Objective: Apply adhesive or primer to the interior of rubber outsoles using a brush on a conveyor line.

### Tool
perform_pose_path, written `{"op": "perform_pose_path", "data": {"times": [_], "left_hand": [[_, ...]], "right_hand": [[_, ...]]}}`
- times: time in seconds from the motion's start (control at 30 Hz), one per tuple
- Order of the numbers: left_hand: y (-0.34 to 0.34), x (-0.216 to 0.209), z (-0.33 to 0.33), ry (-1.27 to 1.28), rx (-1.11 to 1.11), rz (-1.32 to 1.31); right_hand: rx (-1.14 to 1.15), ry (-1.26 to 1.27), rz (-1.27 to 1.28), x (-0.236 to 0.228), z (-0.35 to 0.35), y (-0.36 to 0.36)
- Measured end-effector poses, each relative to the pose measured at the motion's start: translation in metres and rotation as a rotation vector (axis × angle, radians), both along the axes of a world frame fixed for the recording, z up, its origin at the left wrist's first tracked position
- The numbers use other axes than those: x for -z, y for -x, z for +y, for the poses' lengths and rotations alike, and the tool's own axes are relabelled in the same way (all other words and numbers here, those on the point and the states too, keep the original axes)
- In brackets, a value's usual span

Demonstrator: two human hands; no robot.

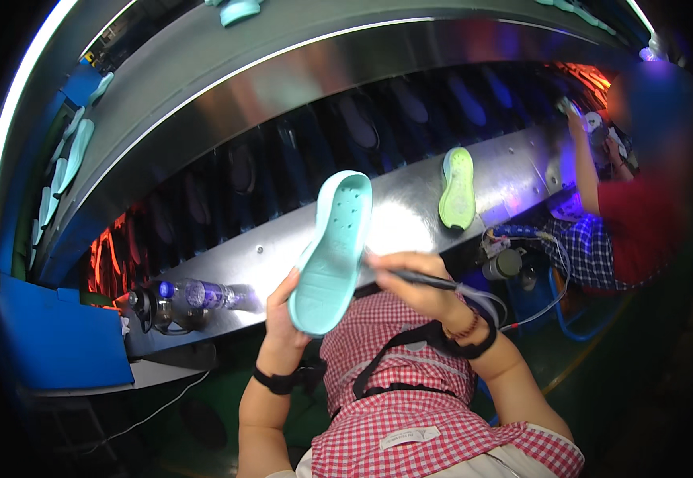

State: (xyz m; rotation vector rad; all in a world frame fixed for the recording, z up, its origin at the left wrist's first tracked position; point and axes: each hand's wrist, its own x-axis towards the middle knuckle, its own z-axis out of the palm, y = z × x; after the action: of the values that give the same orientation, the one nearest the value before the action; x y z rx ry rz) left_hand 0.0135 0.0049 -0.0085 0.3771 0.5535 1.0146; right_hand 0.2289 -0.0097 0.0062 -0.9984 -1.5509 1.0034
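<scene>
Upright in front of me is a turquoise shoe sole [326, 267], its hollow inner side facing me, with small holes in the upper part. My left hand [281, 317] grips it by the lower left edge, thumb along the side. In my right hand [416, 296] is a slim dark tool [423, 279] shaped like a pen or brush handle; a clear tube appears to run off behind it. The fingers and tool tip are blurred, close against the sole's right edge. A yellow-green sole [458, 190] with a dark end lies on the metal ledge [398, 209].
A plastic bottle [217, 295] lies on the ledge at left, beside a blue box [64, 334]. Soles stand in the dark conveyor slots; turquoise soles [76, 155] ride the upper belt. A co-worker in a red top [649, 207] sits right, near a metal can [503, 264].
</scene>
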Motion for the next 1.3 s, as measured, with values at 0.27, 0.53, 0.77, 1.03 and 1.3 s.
{"op": "perform_pose_path", "data": {"times": [0.27,0.53,0.77,1.03,1.3], "left_hand": [[0.089,-0.142,0.080,-0.589,-0.251,0.101],[0.149,-0.208,0.211,-0.270,-0.770,-0.169],[0.057,-0.251,0.251,-0.640,-0.173,1.450],[0.009,-0.248,0.337,-1.189,-0.198,2.472],[-0.011,-0.246,0.348,-0.674,0.092,2.544]], "right_hand": [[-0.127,0.170,0.908,0.011,-0.006,-0.053],[-0.092,0.367,0.900,0.038,0.004,-0.056],[0.007,0.426,0.816,0.059,0.012,-0.077],[0.077,0.466,1.004,0.076,0.018,-0.079],[0.095,0.537,0.989,0.090,0.020,-0.096]]}}
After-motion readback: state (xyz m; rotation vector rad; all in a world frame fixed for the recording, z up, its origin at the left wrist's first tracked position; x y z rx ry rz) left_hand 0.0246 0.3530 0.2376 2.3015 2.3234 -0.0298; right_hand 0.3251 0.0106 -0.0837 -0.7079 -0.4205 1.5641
